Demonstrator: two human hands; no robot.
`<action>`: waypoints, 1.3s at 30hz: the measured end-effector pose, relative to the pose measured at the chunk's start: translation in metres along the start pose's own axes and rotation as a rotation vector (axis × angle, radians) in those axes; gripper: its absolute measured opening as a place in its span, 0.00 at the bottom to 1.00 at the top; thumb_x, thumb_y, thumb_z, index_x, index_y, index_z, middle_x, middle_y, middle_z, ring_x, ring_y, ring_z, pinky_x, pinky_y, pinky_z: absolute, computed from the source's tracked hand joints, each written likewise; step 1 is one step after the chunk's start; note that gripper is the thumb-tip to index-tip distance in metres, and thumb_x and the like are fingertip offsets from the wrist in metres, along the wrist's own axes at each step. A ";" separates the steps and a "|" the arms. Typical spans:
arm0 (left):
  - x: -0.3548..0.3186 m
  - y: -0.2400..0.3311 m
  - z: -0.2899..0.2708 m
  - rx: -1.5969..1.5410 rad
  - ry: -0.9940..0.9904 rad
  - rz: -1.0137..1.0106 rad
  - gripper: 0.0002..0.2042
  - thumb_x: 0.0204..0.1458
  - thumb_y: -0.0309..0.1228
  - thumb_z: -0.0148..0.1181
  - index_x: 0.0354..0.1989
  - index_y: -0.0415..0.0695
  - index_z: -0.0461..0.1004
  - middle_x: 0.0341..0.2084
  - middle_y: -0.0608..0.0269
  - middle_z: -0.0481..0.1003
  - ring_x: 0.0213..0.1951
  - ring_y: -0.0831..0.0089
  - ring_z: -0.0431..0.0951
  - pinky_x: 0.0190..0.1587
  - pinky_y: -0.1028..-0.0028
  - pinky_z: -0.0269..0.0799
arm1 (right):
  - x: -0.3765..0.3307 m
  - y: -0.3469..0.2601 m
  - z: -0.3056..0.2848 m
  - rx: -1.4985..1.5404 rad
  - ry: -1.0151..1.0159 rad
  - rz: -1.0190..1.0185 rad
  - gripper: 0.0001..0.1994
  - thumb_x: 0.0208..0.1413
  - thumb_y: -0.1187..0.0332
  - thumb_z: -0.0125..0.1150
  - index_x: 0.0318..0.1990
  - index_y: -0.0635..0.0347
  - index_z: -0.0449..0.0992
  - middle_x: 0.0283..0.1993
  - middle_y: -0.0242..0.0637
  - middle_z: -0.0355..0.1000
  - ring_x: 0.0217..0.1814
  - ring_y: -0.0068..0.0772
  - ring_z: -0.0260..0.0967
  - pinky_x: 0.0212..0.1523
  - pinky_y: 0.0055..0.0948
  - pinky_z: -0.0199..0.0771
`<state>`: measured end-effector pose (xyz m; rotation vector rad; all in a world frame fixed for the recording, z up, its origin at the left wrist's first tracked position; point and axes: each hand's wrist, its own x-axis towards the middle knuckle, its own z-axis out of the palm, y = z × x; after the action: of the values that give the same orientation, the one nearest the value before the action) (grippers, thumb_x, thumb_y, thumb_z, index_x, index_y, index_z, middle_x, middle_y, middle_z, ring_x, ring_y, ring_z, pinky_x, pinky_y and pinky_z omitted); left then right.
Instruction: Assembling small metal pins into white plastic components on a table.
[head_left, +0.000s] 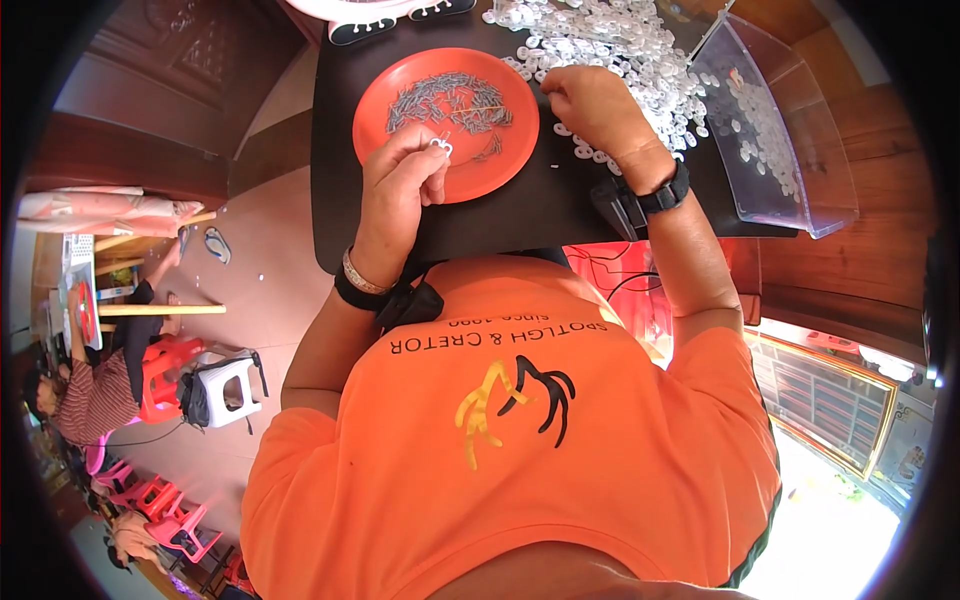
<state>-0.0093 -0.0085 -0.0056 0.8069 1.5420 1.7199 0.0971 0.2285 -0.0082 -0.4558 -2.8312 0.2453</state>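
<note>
Left hand (400, 190): fingertips pinched on a small white plastic ring piece (441, 147), held over the round orange plastic plate (400, 85).
Right hand (595, 105): curled, fingertips down in the heap of white plastic rings (620, 45); grip hidden.
Plate: holds small grey metal pins (450, 100), resting on the dark counter (520, 215).
Clear plastic bin (790, 140): right of the heap.

Both forearms reach forward, bent at the elbows. The left hand (400, 185) is raised with fingertips pinched together in a tight grip. The right hand (598, 108) lies palm down, fingers curled, a band on each wrist.
</note>
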 end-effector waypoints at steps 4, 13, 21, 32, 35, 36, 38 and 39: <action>0.001 0.001 0.003 -0.002 -0.064 -0.015 0.08 0.52 0.31 0.45 0.23 0.42 0.66 0.18 0.66 0.68 0.20 0.80 0.68 0.24 0.81 0.58 | -0.003 -0.015 -0.019 0.984 -0.106 0.146 0.08 0.51 0.70 0.57 0.36 0.62 0.78 0.32 0.34 0.77 0.32 0.24 0.73 0.36 0.26 0.73; 0.006 0.006 0.016 -0.163 -0.193 0.112 0.09 0.52 0.30 0.45 0.28 0.38 0.68 0.29 0.55 0.75 0.28 0.72 0.74 0.31 0.77 0.67 | -0.015 -0.074 -0.021 1.381 -0.113 0.070 0.07 0.54 0.73 0.59 0.39 0.62 0.77 0.31 0.29 0.74 0.32 0.16 0.68 0.37 0.19 0.70; 0.005 -0.001 0.006 -0.318 -0.112 0.060 0.08 0.51 0.30 0.46 0.27 0.39 0.69 0.24 0.58 0.74 0.24 0.73 0.73 0.28 0.78 0.66 | -0.023 -0.086 -0.016 1.353 -0.049 -0.051 0.09 0.55 0.79 0.55 0.43 0.66 0.75 0.31 0.33 0.74 0.36 0.21 0.71 0.43 0.23 0.72; 0.005 -0.002 0.004 -0.382 -0.175 -0.010 0.08 0.50 0.33 0.46 0.24 0.42 0.64 0.20 0.57 0.71 0.21 0.72 0.70 0.25 0.76 0.64 | -0.020 -0.081 -0.011 1.402 -0.144 -0.091 0.04 0.53 0.75 0.59 0.36 0.64 0.74 0.30 0.34 0.73 0.37 0.22 0.71 0.42 0.21 0.72; 0.005 -0.003 0.004 -0.371 -0.186 -0.002 0.08 0.50 0.33 0.46 0.25 0.41 0.65 0.21 0.57 0.72 0.21 0.72 0.70 0.25 0.77 0.64 | -0.018 -0.083 -0.008 1.358 -0.096 -0.016 0.03 0.54 0.76 0.58 0.35 0.66 0.74 0.27 0.33 0.73 0.33 0.22 0.72 0.39 0.22 0.73; 0.005 -0.004 0.004 -0.359 -0.174 0.002 0.08 0.50 0.33 0.46 0.25 0.41 0.65 0.21 0.57 0.72 0.22 0.73 0.71 0.26 0.77 0.65 | -0.018 -0.086 -0.008 1.456 -0.103 -0.005 0.04 0.55 0.76 0.57 0.36 0.66 0.75 0.27 0.33 0.72 0.30 0.22 0.71 0.37 0.22 0.73; 0.005 -0.004 0.006 -0.346 -0.162 0.009 0.08 0.51 0.32 0.46 0.26 0.41 0.66 0.21 0.57 0.72 0.22 0.73 0.71 0.26 0.77 0.65 | -0.018 -0.092 -0.008 1.555 -0.110 0.003 0.04 0.56 0.76 0.56 0.37 0.67 0.75 0.26 0.33 0.72 0.28 0.22 0.71 0.35 0.22 0.73; 0.004 -0.005 0.008 -0.354 -0.135 0.022 0.08 0.51 0.32 0.46 0.26 0.41 0.67 0.22 0.58 0.73 0.22 0.73 0.71 0.27 0.77 0.65 | -0.019 -0.096 -0.007 1.449 -0.056 -0.030 0.05 0.56 0.77 0.54 0.38 0.67 0.75 0.26 0.34 0.72 0.26 0.22 0.71 0.33 0.23 0.73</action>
<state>-0.0047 -0.0006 -0.0095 0.7399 1.1006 1.8444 0.0894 0.1334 0.0136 -0.0425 -1.9207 2.0124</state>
